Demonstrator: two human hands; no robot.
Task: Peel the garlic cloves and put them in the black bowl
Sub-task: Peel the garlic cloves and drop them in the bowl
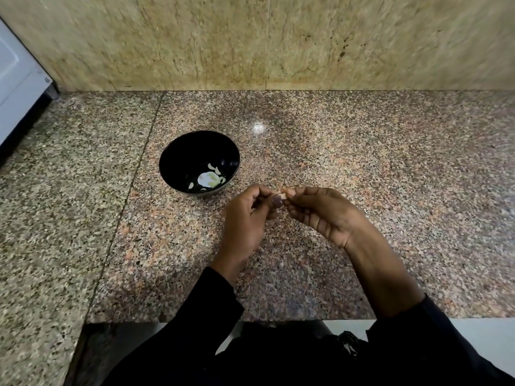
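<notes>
- Both hands pinch one clove [282, 195]: left hand [246, 218] & right hand [320, 211], fingertips clamped on it.
- Peel w/ thumbnail, small pulls; keep over counter [362, 168].
- Bare clove goes in bowl [178, 154], just beside.

Counter: speckled granite countertop [362, 168] (one seam running front to back)
Wall: tan stone backsplash [250, 40]
Far left: white appliance [16, 79]

A speckled granite surface [362, 168] meets a tan stone wall [250, 40]; a white appliance [16, 87] stands at far left, and a light glint [258, 127] shows on the stone.
</notes>
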